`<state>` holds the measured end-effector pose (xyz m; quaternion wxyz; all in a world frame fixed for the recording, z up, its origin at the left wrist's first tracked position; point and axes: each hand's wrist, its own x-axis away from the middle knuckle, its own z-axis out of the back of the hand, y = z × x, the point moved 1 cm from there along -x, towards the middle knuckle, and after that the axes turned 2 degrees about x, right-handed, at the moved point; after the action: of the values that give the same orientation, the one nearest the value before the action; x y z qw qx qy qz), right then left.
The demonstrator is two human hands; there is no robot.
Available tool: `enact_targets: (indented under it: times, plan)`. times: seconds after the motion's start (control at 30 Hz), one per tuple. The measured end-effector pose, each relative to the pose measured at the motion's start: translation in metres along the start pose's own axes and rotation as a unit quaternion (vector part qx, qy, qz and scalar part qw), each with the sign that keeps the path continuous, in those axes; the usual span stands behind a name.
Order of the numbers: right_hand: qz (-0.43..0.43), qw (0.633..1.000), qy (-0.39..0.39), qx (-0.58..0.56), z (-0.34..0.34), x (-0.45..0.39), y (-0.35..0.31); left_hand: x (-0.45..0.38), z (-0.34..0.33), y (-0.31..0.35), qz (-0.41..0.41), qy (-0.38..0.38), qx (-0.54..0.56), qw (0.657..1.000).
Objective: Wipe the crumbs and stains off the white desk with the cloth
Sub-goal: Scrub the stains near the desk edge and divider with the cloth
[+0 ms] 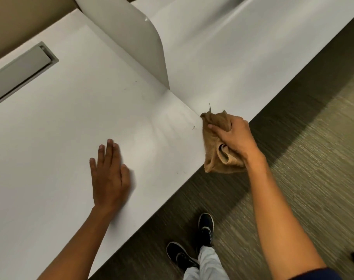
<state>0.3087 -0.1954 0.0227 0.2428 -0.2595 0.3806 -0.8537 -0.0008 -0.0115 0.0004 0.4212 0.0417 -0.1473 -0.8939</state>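
Note:
My right hand (233, 136) grips a bunched tan cloth (214, 156) at the front edge of the white desk (71, 122), where two desk sections meet at a seam. Part of the cloth hangs past the edge over the floor. My left hand (109, 174) lies flat on the desk with fingers spread, holding nothing, well left of the cloth. A few small dark specks (192, 127) sit on the desk just left of the cloth, and faint marks (181, 172) lie near the front edge.
An upright white divider panel (139, 43) stands between the two desk sections. A grey cable-tray flap (20, 71) is set into the desk at far left. Carpeted floor (303, 168) lies to the right; my dark shoes (192, 243) stand close to the desk edge.

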Motion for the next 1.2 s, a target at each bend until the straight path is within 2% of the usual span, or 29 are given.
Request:
enact_targets:
  times: [0.1,0.27,0.47,0.67,0.83,1.0,1.1,1.2]
  plan:
    - [0.016,0.997,-0.048,0.058,0.002,-0.019,-0.015,-0.001,0.0,-0.001,0.0,-0.002,-0.001,1.0]
    - [0.056,0.991,-0.062,0.104,-0.021,-0.061,-0.056,-0.002,0.0,-0.001,-0.001,-0.001,0.001,1.0]
    - [0.054,0.993,-0.07,0.083,-0.044,-0.099,-0.083,-0.002,0.0,-0.004,-0.007,-0.004,0.008,1.0]
    - [0.026,0.995,-0.093,0.025,-0.034,-0.085,-0.072,-0.002,-0.002,-0.005,-0.004,0.0,0.017,1.0]
    - [0.031,0.994,-0.067,0.082,-0.026,-0.061,-0.059,-0.003,-0.002,-0.006,-0.005,0.0,0.018,1.0]
    - [0.093,0.973,0.036,0.209,-0.036,-0.019,-0.048,-0.002,-0.002,-0.006,-0.002,0.002,0.018,1.0]
    - [0.149,0.951,0.049,0.266,-0.044,0.002,-0.047,-0.002,-0.002,-0.005,-0.001,0.0,0.019,1.0]
    - [0.155,0.951,0.035,0.266,-0.047,0.024,-0.052,-0.001,-0.001,-0.004,-0.001,0.0,0.021,1.0]
